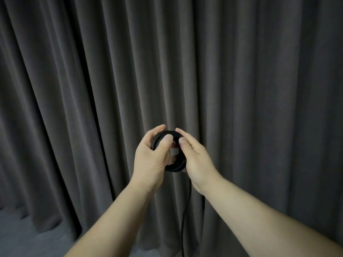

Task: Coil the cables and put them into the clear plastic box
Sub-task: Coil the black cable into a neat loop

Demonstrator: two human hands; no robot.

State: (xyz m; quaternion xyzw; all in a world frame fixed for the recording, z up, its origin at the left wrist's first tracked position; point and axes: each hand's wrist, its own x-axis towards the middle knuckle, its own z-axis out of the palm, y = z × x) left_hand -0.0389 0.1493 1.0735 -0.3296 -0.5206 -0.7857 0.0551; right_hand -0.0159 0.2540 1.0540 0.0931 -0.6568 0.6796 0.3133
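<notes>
Gripping black cable coil (168,154), left hand (151,160) and right hand (194,160), coil between both grips.

A single head-worn view looks forward, slightly down, close on a curtain (241,71).

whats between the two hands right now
In the head view, the coiled black cable sits between the left hand and right hand; both hold it, and its loose end hangs down.
</notes>
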